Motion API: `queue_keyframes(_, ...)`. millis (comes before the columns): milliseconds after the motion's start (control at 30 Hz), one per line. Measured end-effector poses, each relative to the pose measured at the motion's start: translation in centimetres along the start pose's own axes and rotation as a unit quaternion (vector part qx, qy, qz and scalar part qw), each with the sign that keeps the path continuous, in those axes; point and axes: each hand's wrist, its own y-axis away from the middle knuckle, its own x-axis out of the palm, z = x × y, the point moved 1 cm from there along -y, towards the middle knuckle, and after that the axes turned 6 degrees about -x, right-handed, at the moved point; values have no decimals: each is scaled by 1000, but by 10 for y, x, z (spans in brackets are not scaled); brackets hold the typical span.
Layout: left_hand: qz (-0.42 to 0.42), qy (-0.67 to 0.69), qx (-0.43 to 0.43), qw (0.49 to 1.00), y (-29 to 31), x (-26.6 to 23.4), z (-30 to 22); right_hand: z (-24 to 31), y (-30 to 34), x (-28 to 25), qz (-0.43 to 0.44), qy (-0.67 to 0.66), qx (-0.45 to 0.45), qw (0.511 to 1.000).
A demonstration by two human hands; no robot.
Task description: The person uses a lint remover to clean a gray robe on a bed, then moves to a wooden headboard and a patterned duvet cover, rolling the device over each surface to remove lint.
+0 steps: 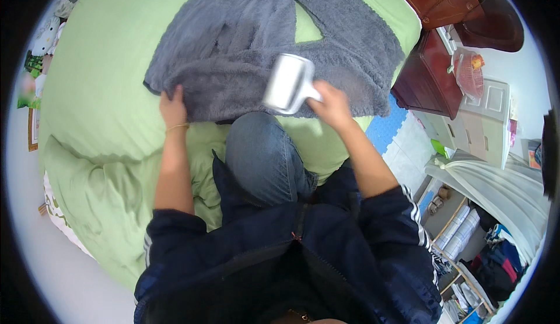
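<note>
A fluffy dark grey fleece garment (233, 49) is spread over the green bed, with a sleeve-like strip on its right side. My left hand (173, 107) grips its near left edge, the fingertips on the fleece. In my right hand (331, 105) is the handle of a white lint roller (284, 83). Slightly blurred, the roller is over the near middle part of the garment; whether it touches the fleece I cannot tell. My knee in blue jeans (262, 154) is bent just in front of the garment.
The green bedsheet (99, 73) stretches to the left, with a rumpled green cover (116, 190) near my left arm. At the right stand a reddish-brown wooden cabinet (429, 73), a pale drawer unit (481, 122), a pink basket (468, 74) and a curtained shelf (496, 184).
</note>
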Motion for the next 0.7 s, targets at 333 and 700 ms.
queue_keyframes(333, 19, -110, 105, 988, -41, -18, 59, 71, -106, 114, 178, 94, -194, 960)
queue_keyframes(700, 51, -165, 70, 983, 5, 14, 25, -80, -9, -21, 242, 298, 8, 923)
